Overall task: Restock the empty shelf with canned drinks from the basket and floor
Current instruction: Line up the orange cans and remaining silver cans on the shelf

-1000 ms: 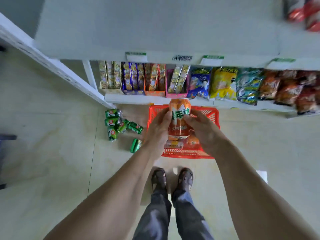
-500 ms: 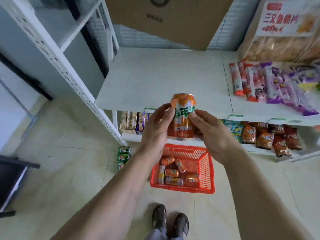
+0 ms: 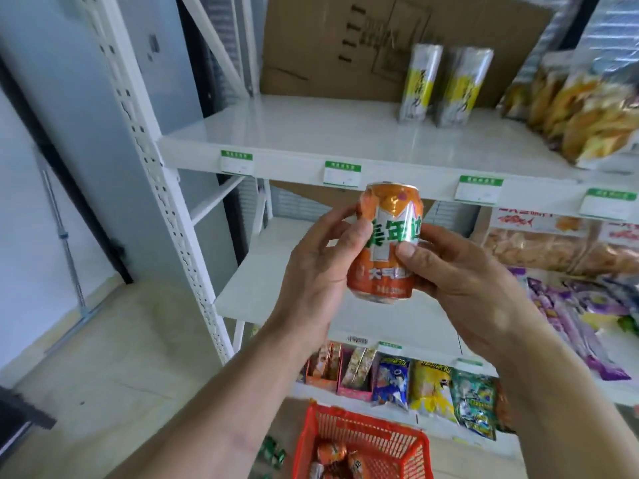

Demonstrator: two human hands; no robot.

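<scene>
Both hands hold one orange can (image 3: 386, 243) upright in front of the shelving: the left hand (image 3: 320, 271) curls its thumb and fingers round the can's left side, and the right hand (image 3: 460, 281) pinches the right side with thumb on the label. Head view, the only one: the can hangs level with the gap between two white shelves, below the front edge of the upper shelf (image 3: 311, 133) and above the lower shelf (image 3: 262, 271), touching neither. Two tall packets (image 3: 446, 86) stand at the back of the upper shelf, with bagged snacks (image 3: 587, 108) to their right; its left part is bare. The lower shelf's left part is also bare, purple-wrapped packets (image 3: 574, 316) lying on its right. The red basket (image 3: 411, 444) sits on the floor below with more orange cans (image 3: 333, 456) inside, and a green can (image 3: 275, 451) lies on the floor just left of it. Judged step: carrying the can to a bare shelf area; which shelf is meant cannot be told. To do it well, the can should stay upright, clear the shelf's front lip with its price tags (image 3: 342, 173), and be set well back and to one side so later cans can line up in front. One hand can let go once the base is seated flat.
</scene>
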